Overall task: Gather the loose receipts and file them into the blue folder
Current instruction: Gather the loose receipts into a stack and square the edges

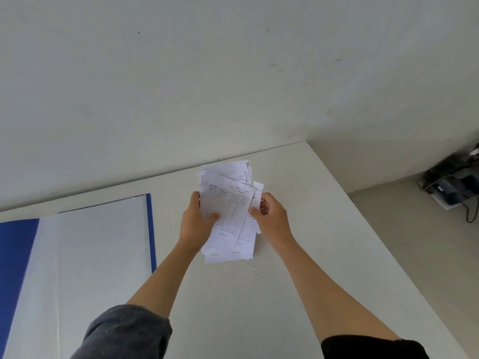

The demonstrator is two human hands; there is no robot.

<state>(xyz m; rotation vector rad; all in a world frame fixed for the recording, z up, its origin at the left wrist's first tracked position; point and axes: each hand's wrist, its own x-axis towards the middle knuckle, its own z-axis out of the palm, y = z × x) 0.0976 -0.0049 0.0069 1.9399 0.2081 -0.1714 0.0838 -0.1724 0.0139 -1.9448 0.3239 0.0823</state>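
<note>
A loose stack of white receipts (228, 208) with printed grid lines is held up over the white table (298, 255), its sheets fanned and uneven. My left hand (195, 224) grips the stack's left edge, thumb on the front sheet. My right hand (269, 216) grips the right edge. The blue folder (151, 229) lies open on the table to the left, a clear plastic sleeve page facing up. The stack is well apart from the folder.
The table meets a pale wall at the back and its right edge runs diagonally toward me. Beyond that edge, on the floor at the far right, sits dark equipment with cables (453, 187).
</note>
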